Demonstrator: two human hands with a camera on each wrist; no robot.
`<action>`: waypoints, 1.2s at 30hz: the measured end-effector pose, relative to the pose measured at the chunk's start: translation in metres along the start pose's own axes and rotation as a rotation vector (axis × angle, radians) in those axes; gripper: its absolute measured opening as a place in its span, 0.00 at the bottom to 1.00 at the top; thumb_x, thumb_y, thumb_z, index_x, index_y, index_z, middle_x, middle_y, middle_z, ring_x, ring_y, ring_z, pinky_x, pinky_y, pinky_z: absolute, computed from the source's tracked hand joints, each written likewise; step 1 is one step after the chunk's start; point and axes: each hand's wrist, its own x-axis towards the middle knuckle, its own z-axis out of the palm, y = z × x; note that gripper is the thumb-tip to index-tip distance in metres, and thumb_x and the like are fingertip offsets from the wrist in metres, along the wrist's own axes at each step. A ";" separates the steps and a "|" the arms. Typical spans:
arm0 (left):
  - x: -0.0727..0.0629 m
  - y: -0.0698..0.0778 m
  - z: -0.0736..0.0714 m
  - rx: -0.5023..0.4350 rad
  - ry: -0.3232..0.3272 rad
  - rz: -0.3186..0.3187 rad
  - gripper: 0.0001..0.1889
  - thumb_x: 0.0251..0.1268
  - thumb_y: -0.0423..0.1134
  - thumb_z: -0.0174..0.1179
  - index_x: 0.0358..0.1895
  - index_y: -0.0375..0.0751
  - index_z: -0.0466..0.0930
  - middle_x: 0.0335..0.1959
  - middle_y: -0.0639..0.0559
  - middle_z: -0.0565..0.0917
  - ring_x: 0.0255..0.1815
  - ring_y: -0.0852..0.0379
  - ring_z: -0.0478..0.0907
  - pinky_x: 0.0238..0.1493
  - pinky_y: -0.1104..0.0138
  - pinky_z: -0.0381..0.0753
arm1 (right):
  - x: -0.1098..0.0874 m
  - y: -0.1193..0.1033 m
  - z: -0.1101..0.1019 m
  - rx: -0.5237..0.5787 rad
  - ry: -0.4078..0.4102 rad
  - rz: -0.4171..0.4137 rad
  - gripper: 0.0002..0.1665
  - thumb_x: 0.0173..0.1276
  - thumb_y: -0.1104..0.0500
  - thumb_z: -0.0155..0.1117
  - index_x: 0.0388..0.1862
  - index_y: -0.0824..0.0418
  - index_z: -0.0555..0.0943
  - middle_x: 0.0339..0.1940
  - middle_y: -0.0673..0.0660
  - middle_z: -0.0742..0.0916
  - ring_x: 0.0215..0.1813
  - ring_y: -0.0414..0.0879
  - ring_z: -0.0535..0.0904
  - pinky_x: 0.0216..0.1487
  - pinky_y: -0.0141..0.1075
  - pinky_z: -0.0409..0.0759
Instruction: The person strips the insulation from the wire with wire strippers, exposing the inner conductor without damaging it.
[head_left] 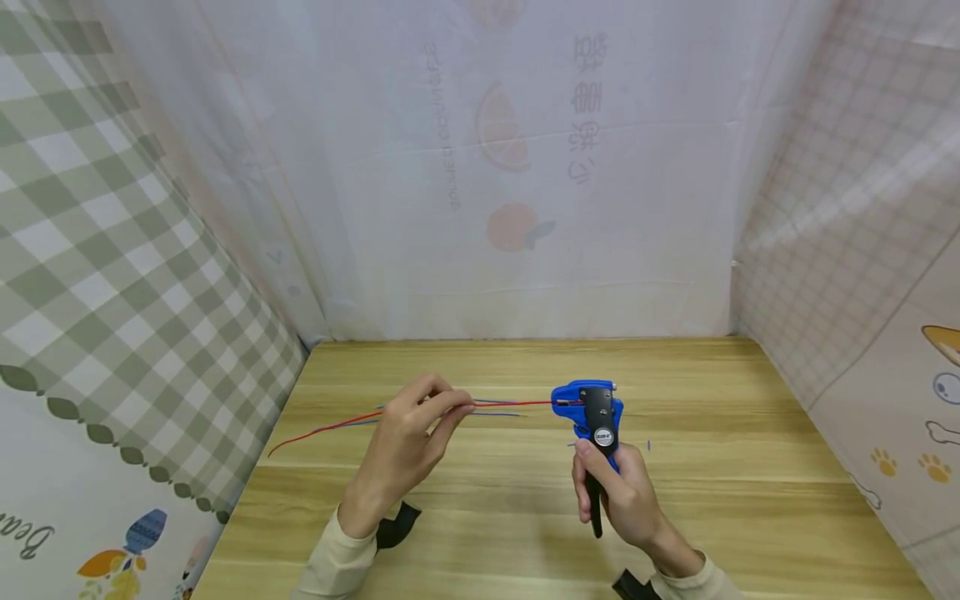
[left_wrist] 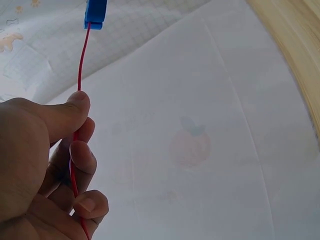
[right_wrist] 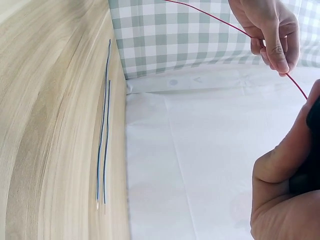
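My left hand (head_left: 408, 433) pinches a red wire (head_left: 517, 404) between thumb and fingertips, and its loose end trails off to the left. In the left wrist view the red wire (left_wrist: 81, 65) runs from the fingers up into the blue nose of a tool. That tool is a blue and black wire stripper (head_left: 598, 421), held upright by its handles in my right hand (head_left: 626, 496). The wire's right end sits in the stripper's jaws. In the right wrist view the left hand (right_wrist: 272, 35) pinches the wire, while the right hand (right_wrist: 280, 180) grips the black handle.
Two blue wires (right_wrist: 106, 130) lie side by side on the wooden table (head_left: 480, 533), behind the left hand. A short blue scrap (head_left: 648, 445) lies right of the stripper. A white curtain (head_left: 375, 250) hangs at the back, with a green checked cloth (head_left: 135, 233) on the left.
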 end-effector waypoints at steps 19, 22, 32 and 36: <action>0.000 0.002 -0.002 0.008 -0.029 -0.038 0.09 0.64 0.27 0.81 0.44 0.42 0.95 0.36 0.54 0.85 0.33 0.61 0.77 0.35 0.74 0.75 | 0.001 0.001 -0.001 0.000 -0.010 -0.002 0.26 0.92 0.71 0.38 0.28 0.72 0.73 0.14 0.68 0.72 0.11 0.53 0.75 0.13 0.41 0.80; -0.001 0.002 -0.002 0.003 -0.030 -0.034 0.08 0.65 0.27 0.80 0.44 0.42 0.95 0.36 0.54 0.84 0.33 0.61 0.76 0.35 0.74 0.75 | 0.000 0.001 -0.001 0.000 -0.009 -0.004 0.26 0.92 0.71 0.38 0.28 0.72 0.73 0.14 0.68 0.72 0.11 0.53 0.75 0.13 0.41 0.80; -0.002 -0.001 -0.004 0.018 -0.024 -0.042 0.09 0.65 0.27 0.80 0.45 0.42 0.94 0.37 0.54 0.86 0.33 0.61 0.78 0.37 0.73 0.77 | 0.000 0.000 -0.002 0.026 -0.007 -0.006 0.25 0.92 0.71 0.37 0.30 0.73 0.72 0.14 0.69 0.72 0.12 0.55 0.75 0.14 0.41 0.80; -0.004 -0.005 -0.009 0.060 0.026 -0.036 0.10 0.63 0.25 0.81 0.43 0.41 0.94 0.37 0.53 0.87 0.33 0.61 0.80 0.36 0.72 0.78 | -0.001 0.000 -0.007 0.071 0.019 -0.001 0.24 0.93 0.70 0.36 0.31 0.75 0.70 0.15 0.69 0.71 0.12 0.59 0.72 0.14 0.42 0.79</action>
